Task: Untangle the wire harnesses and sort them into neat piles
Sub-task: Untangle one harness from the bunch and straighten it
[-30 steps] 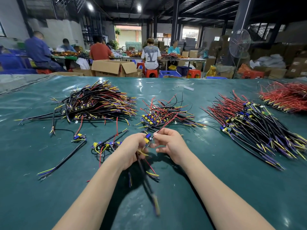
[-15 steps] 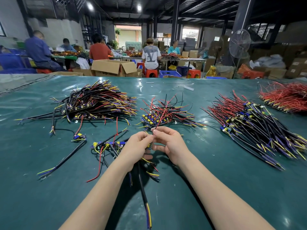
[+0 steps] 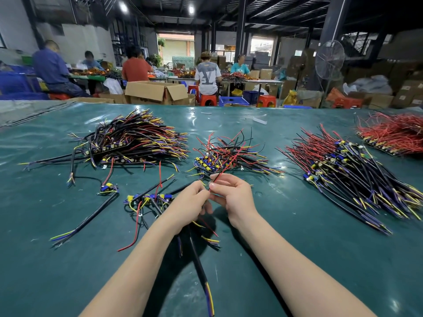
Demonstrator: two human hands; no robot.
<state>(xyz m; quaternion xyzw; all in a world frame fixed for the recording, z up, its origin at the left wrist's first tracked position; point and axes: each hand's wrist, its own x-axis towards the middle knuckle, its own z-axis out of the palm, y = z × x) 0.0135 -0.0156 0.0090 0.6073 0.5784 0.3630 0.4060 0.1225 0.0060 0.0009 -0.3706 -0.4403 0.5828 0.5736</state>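
Nearest us, bare green counter point(image 3: 297, 259) lies open either side of our forearms. Our left hand point(image 3: 190, 202) curls round a black harness point(image 3: 199, 264) whose cable trails back toward us. Our right hand point(image 3: 233, 197) pinches a thin red wire point(image 3: 225, 170), and the two hands touch. Just left lie a loose cluster point(image 3: 148, 199) and a lone harness point(image 3: 91, 216). Beyond are the mixed pile point(image 3: 137, 140), the middle pile point(image 3: 229, 156) near our fingertips, the black-and-red pile point(image 3: 354, 177) and the red pile point(image 3: 393, 133) at the right edge. Past the far edge are a cardboard box point(image 3: 158, 91) and seated workers point(image 3: 207, 74).
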